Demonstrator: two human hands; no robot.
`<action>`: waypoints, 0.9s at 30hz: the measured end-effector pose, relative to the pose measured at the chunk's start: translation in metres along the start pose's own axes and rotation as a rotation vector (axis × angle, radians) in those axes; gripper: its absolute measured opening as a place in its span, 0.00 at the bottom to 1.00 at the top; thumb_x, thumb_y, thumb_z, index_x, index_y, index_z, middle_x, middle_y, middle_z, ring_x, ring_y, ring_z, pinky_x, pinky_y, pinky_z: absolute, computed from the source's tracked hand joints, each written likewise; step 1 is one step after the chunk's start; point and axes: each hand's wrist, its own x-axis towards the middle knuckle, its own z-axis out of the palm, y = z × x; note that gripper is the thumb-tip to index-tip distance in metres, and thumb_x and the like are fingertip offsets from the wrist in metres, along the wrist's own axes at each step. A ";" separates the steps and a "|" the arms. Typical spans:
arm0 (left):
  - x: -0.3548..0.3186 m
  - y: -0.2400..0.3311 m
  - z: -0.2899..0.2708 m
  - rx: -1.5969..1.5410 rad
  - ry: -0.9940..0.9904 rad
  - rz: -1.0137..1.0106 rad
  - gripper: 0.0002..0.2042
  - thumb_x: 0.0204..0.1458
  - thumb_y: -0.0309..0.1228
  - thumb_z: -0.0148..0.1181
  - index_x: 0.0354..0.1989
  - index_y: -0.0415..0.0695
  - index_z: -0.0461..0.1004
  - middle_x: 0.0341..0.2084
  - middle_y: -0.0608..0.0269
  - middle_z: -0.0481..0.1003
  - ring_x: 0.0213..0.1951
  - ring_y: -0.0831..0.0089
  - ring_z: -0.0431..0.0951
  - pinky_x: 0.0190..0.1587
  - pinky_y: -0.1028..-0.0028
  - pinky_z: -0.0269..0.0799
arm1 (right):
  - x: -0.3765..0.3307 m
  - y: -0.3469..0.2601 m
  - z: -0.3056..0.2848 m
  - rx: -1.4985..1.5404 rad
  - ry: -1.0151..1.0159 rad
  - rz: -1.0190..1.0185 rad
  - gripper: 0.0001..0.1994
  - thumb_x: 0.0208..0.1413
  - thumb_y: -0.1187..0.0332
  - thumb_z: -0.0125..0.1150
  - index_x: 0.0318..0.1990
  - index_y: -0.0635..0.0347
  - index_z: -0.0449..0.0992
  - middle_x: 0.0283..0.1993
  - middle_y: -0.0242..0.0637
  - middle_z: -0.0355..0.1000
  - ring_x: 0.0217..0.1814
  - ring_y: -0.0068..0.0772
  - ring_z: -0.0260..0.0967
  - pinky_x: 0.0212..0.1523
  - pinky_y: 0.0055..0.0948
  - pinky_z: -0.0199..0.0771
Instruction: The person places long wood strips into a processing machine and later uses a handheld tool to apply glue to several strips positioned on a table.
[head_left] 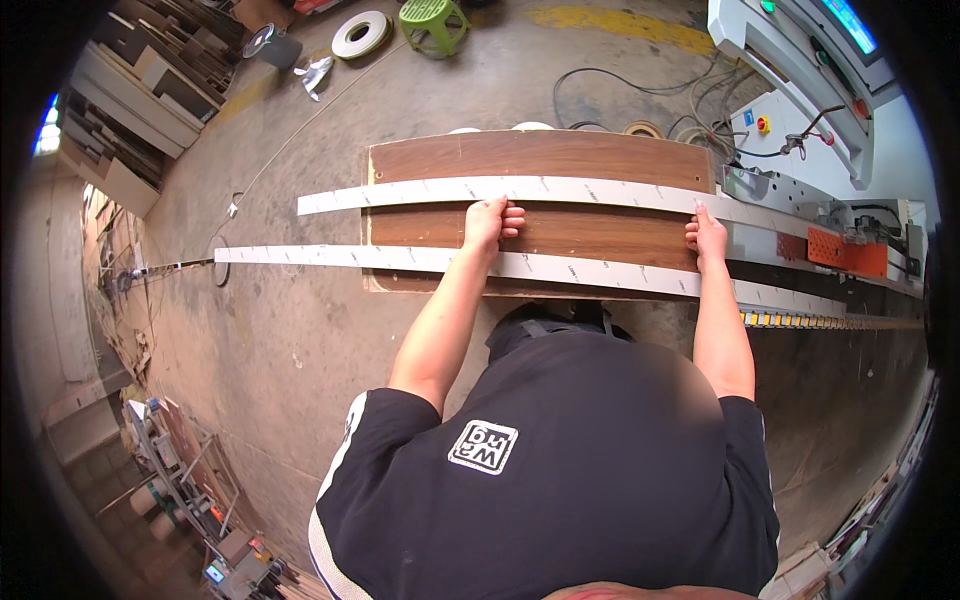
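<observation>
Spanning the brown worktop (600, 158), the far white strip (590, 190) is probably handling as light and bendable, favouring spaced near-edge holds, where the left hand (492, 222) and right hand (708, 238) are touching, fingers curled, any pinch unclear.

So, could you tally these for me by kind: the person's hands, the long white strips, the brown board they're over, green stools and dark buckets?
2: left hand, right hand
2: far white strip, near white strip
1: brown wood-grain board
1: green stool
1: dark bucket
Total: 7
</observation>
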 end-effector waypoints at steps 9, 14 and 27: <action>0.002 -0.002 -0.001 -0.020 -0.015 -0.006 0.14 0.71 0.36 0.52 0.40 0.37 0.76 0.32 0.55 0.82 0.26 0.73 0.81 0.23 0.76 0.76 | 0.001 -0.001 -0.001 0.011 -0.005 0.007 0.22 0.66 0.48 0.65 0.36 0.61 0.72 0.24 0.31 0.71 0.16 0.18 0.60 0.17 0.21 0.57; 0.000 -0.002 -0.001 -0.005 -0.009 -0.006 0.14 0.71 0.37 0.52 0.40 0.37 0.77 0.32 0.55 0.82 0.26 0.73 0.81 0.24 0.76 0.76 | -0.001 0.001 0.000 0.006 -0.003 0.012 0.21 0.65 0.47 0.65 0.35 0.57 0.74 0.24 0.28 0.71 0.16 0.14 0.59 0.17 0.18 0.56; -0.004 -0.006 -0.002 0.040 -0.030 0.026 0.10 0.67 0.32 0.58 0.44 0.36 0.77 0.32 0.56 0.82 0.27 0.73 0.82 0.26 0.76 0.78 | -0.001 0.002 0.004 0.045 -0.005 0.007 0.19 0.66 0.49 0.65 0.37 0.57 0.77 0.25 0.30 0.73 0.18 0.15 0.63 0.17 0.19 0.57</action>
